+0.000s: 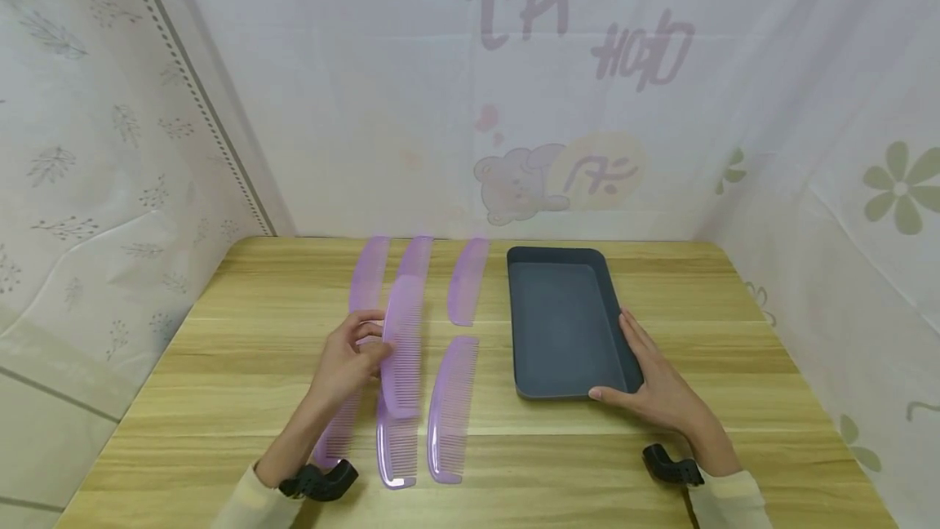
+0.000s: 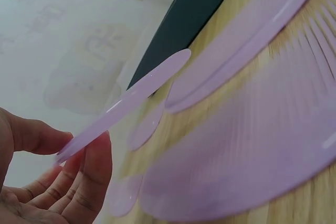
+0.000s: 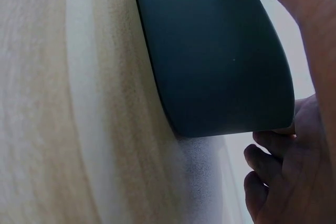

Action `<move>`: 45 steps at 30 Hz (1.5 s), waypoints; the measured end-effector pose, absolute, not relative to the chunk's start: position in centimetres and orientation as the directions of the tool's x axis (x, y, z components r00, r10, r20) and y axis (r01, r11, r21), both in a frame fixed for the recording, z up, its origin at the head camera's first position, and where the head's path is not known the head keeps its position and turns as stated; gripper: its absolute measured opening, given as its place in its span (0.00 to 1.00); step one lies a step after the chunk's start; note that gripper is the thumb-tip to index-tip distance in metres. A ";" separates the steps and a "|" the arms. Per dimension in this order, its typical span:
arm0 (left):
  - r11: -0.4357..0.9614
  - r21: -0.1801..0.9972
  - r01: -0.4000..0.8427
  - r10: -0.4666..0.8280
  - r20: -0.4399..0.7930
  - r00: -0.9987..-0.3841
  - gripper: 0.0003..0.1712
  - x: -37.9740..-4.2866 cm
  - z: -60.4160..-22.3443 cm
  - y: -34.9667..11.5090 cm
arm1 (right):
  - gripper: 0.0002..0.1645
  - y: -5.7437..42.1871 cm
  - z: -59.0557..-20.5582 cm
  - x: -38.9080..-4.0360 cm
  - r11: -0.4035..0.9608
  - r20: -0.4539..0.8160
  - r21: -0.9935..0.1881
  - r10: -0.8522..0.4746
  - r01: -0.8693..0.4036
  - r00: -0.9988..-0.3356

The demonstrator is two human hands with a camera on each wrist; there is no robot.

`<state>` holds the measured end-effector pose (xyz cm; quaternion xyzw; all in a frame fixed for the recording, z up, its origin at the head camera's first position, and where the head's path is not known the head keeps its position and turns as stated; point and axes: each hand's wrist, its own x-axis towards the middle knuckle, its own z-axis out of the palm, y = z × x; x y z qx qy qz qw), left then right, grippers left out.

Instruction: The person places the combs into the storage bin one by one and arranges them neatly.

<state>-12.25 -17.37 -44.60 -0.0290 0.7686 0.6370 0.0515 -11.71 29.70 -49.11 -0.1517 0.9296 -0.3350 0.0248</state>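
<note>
One comb (image 1: 405,341) is lifted off the table (image 1: 543,464), pinched between thumb and fingers of the left hand (image 1: 351,359), above the middle comb of the near row. Six others are seen left on the wood, to the left of the dark tray (image 1: 561,329): three far combs (image 1: 467,280) and three near combs (image 1: 451,415). None is seen inside the tray, whose near right corner is held by the right hand (image 1: 661,386).

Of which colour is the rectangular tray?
The tray is dark grey-blue; it shows best in the head view.
</note>
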 end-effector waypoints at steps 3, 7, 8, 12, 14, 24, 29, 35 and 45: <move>0.186 0.976 -0.109 0.040 -0.118 -0.992 0.30 -12.4 -44.5 -16.7 | 0.76 29.7 -49.1 -11.7 0.729 0.055 -0.631 -0.299 -0.265 -0.953; 0.187 0.977 -0.103 0.066 -0.117 -0.991 0.30 -12.6 -44.5 -15.8 | 0.76 29.6 -49.0 -11.7 0.722 0.058 -0.637 -0.303 -0.269 -0.951; 0.183 0.978 -0.102 0.073 -0.117 -0.990 0.30 -12.6 -44.5 -15.6 | 0.76 29.6 -49.0 -11.7 0.720 0.060 -0.639 -0.304 -0.270 -0.951; 0.163 0.982 -0.095 0.101 -0.112 -0.989 0.30 -12.9 -44.6 -14.5 | 0.76 29.6 -49.1 -11.7 0.717 0.064 -0.641 -0.306 -0.274 -0.950; 0.155 0.984 -0.091 0.111 -0.109 -0.988 0.30 -13.1 -44.7 -13.9 | 0.76 29.6 -49.1 -11.7 0.717 0.065 -0.641 -0.305 -0.274 -0.950; 0.113 0.988 -0.109 0.160 -0.126 -0.979 0.28 -13.4 -45.1 -11.3 | 0.76 29.5 -49.1 -11.7 0.724 0.050 -0.639 -0.297 -0.259 -0.954; 0.112 0.988 -0.107 0.183 -0.126 -0.975 0.28 -13.5 -45.1 -10.1 | 0.76 29.5 -49.2 -11.6 0.725 0.046 -0.640 -0.294 -0.255 -0.955; 0.084 0.991 -0.100 0.195 -0.115 -0.974 0.29 -13.7 -45.3 -8.4 | 0.76 29.6 -49.2 -11.7 0.721 0.043 -0.645 -0.295 -0.252 -0.954; 0.046 0.995 -0.092 0.226 -0.100 -0.969 0.27 -14.1 -45.2 -5.4 | 0.76 29.7 -49.2 -11.7 0.717 0.039 -0.651 -0.297 -0.249 -0.954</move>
